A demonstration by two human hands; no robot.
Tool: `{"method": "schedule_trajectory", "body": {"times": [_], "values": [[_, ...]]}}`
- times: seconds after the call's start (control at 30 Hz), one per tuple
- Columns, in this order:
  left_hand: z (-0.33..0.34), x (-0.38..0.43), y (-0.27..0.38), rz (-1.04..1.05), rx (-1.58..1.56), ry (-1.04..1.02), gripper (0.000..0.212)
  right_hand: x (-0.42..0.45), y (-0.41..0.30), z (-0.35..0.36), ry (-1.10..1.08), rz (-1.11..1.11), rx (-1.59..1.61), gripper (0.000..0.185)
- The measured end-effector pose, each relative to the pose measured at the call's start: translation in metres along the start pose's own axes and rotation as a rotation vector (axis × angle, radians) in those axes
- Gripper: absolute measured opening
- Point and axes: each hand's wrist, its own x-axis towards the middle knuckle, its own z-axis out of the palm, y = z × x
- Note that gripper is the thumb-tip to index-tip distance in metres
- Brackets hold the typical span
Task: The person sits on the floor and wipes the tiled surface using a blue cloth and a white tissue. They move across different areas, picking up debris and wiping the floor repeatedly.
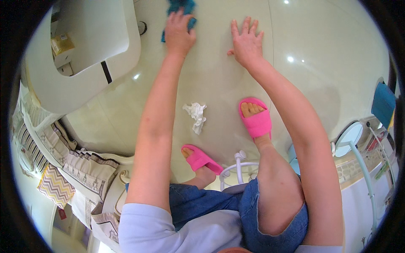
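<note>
My left hand (179,34) presses on a teal cloth (182,7) on the glossy pale tiled floor (218,82), near the top of the view; the hand is slightly blurred. To its right, my right hand (248,42) is spread on or just above the tiles, fingers apart, with nothing in it. A crumpled white tissue (196,115) lies on the floor between my forearms, away from both hands. Beyond it are my feet in pink slippers, one slipper (257,121) at the right and the other (201,159) lower left.
A white table with rounded corners (91,77) stands at upper left, with boxes (63,50) inside its opening. At lower left is a sofa with patterned covers (88,170). A white wheeled stool base (239,167) is beneath me. A light-blue lamp (352,139) and a cabinet are at right.
</note>
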Motion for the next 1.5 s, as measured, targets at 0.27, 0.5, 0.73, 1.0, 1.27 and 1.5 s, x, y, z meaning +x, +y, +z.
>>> {"method": "schedule_trajectory", "body": {"times": [0.27,0.5,0.73,1.0,1.27,1.5], "values": [[-0.069,-0.114,-0.023,0.024,-0.028,-0.169,0.038,-0.011,0.011,-0.01,0.0,0.015,0.067,0.086],[-0.081,-0.205,0.027,0.087,-0.18,-0.344,0.04,-0.029,0.028,0.026,0.053,-0.045,0.163,0.081],[-0.101,-0.264,0.036,0.046,-0.274,-0.244,0.041,-0.094,0.009,0.044,0.164,-0.13,0.161,0.062],[-0.098,-0.343,0.01,-0.299,0.054,-0.035,0.041,-0.194,-0.092,0.074,0.102,-0.992,0.296,0.036],[-0.092,-0.356,0.099,-0.179,-0.287,-0.17,0.039,-0.221,-0.095,0.111,0.119,-1.272,-0.021,0.009],[-0.123,-0.336,0.107,-0.63,-0.589,-0.046,0.036,-0.233,-0.041,0.052,-0.07,-0.76,0.245,0.02]]}}
